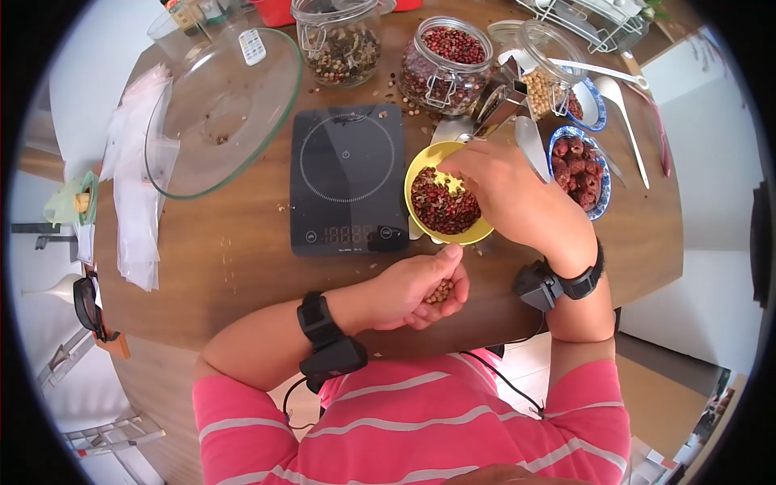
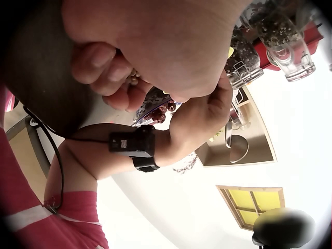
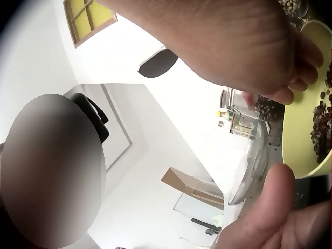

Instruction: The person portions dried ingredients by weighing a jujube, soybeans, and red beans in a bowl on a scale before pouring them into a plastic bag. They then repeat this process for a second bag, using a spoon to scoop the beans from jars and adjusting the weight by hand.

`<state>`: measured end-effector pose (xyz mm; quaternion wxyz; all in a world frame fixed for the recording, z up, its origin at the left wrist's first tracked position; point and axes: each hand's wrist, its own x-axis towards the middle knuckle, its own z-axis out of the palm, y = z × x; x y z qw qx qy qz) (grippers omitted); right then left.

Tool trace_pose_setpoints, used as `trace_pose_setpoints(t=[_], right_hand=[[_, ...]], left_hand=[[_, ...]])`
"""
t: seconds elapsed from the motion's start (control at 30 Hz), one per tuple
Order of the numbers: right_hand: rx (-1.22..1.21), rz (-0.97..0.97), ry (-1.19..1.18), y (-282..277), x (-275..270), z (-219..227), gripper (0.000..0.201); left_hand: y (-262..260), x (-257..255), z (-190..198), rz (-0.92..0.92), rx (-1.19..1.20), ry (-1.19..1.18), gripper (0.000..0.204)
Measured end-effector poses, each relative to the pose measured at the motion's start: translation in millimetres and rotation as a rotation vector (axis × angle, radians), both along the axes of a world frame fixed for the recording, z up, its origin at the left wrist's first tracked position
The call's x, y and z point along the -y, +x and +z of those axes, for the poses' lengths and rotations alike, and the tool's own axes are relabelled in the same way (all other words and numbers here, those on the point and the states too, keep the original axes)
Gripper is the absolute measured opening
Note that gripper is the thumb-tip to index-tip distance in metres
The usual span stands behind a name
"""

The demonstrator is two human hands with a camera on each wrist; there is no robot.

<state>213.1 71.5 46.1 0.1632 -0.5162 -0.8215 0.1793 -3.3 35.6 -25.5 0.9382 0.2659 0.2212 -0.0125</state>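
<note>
A yellow bowl holds dark red peppercorns, banked toward its near side. My right hand reaches over the bowl's far right part with its fingers bent down inside; whether they pinch anything is hidden. Just below the bowl's near edge, my left hand is curled palm up round small light-brown beads or seeds. In the left wrist view the left hand shows some of them between its fingers. The right wrist view shows the right hand at the bowl's rim.
A black electronic scale or cooktop lies left of the bowl, with a large glass lid beyond. Jars stand behind. At right are a blue-rimmed bowl of dried red fruit and a white spoon. Plastic bags lie far left.
</note>
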Motion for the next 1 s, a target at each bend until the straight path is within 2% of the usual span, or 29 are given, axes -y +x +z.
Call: trace_pose_setpoints(t=[0.1, 0.2, 0.27, 0.33, 0.4, 0.47, 0.5, 0.67, 0.87, 0.93, 1.0], right_hand=[[-0.081, -0.065, 0.002, 5, 10, 4, 0.023], [0.061, -0.134, -0.025, 17, 15, 24, 0.023], [-0.017, -0.138, 0.027, 29, 23, 29, 0.018], [-0.164, -0.382, -0.049, 34, 33, 32, 0.018], [-0.220, -0.447, -0.021, 43, 35, 12, 0.016], [-0.335, -0.585, 0.114, 43, 33, -5, 0.016], [-0.337, -0.545, 0.228, 44, 29, -12, 0.016], [-0.433, -0.483, 0.293, 44, 19, -30, 0.015], [-0.393, -0.415, 0.292, 46, 18, -45, 0.013], [-0.341, -0.423, 0.289, 48, 17, -50, 0.015], [-0.297, -0.436, 0.273, 45, 18, -49, 0.017]], left_hand=[[-1, 0, 0, -0.007, 0.004, 0.005, 0.073], [-1, 0, 2, -0.017, 0.015, 0.029, 0.071], [-1, 0, 4, -0.015, 0.016, 0.049, 0.071], [-1, 2, 4, -0.009, 0.022, 0.072, 0.070], [-1, 2, 3, -0.011, 0.010, 0.080, 0.070], [0, 3, 3, -0.017, -0.010, 0.091, 0.069], [-1, 3, 5, -0.023, -0.027, 0.114, 0.069], [-2, 9, 14, -0.025, -0.072, 0.240, 0.066], [-15, 5, 35, -0.055, -0.154, 0.414, 0.058], [-28, -6, 52, 0.099, -0.018, 0.430, 0.053], [-40, -22, 87, 0.256, 0.028, 0.473, 0.053]])
